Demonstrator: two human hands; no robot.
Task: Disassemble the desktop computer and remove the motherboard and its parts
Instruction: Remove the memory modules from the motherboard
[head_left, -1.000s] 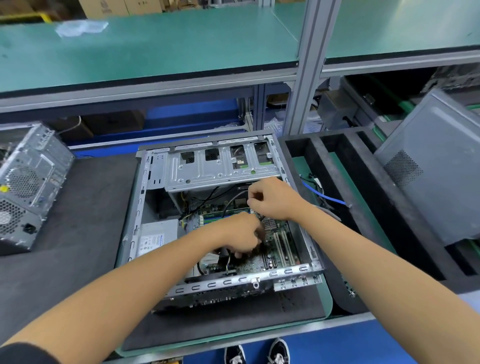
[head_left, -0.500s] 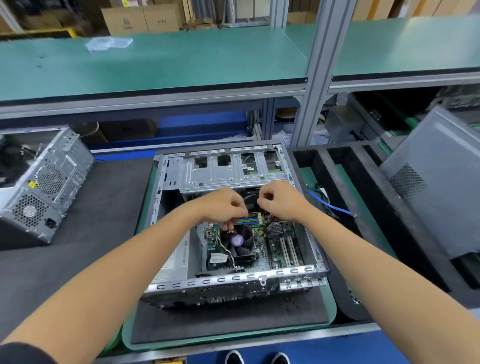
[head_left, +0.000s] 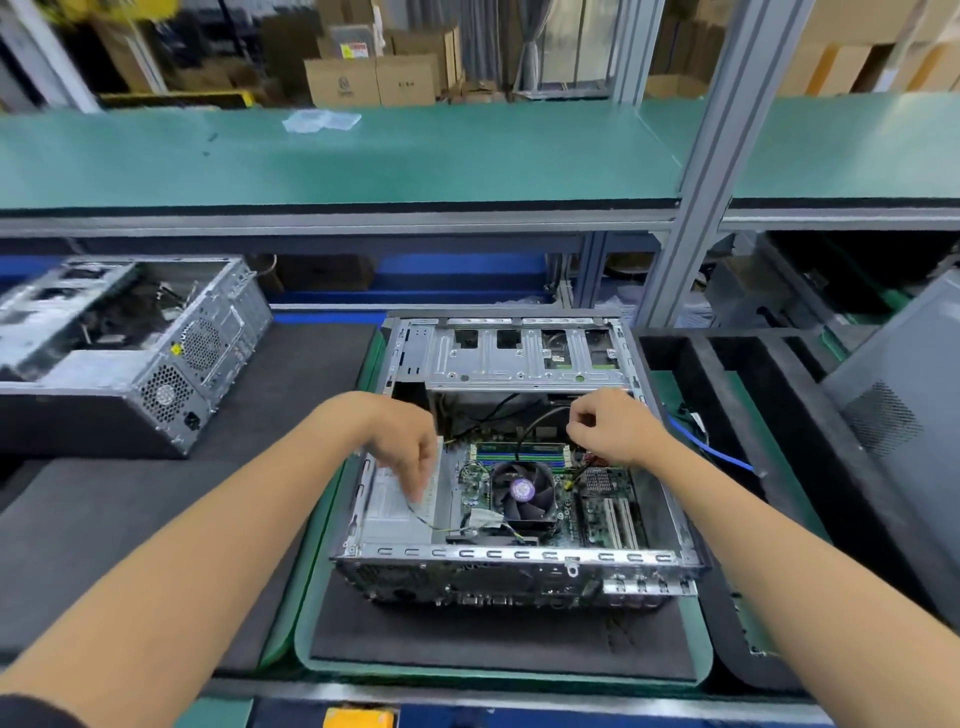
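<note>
The open desktop case (head_left: 519, 556) lies on its side on a black foam pad in a green tray (head_left: 304, 629). Inside it I see the green motherboard (head_left: 597, 519) with a black CPU fan (head_left: 522, 491) and memory slots (head_left: 519, 453), and a silver power supply (head_left: 395, 512) on the left. My left hand (head_left: 402, 447) hangs over the power supply, fingertips pinched on a thin wire (head_left: 423, 519) that runs toward the fan. My right hand (head_left: 610, 431) hovers at the board's far right corner with fingers curled. A black cable (head_left: 540, 421) ends by its fingertips; whether it is gripped is unclear.
A second bare case (head_left: 156, 364) lies at the left on dark foam. A black foam divider tray (head_left: 727, 384) with a blue cable (head_left: 711, 449) sits right of the case, with a grey side panel (head_left: 904, 441) beyond. An aluminium post (head_left: 696, 208) and green shelf (head_left: 415, 156) stand behind.
My left hand moved left from the memory slots to over the power supply, drawing a thin wire with it. My right hand shifted right and back. The head view tilted upward.
</note>
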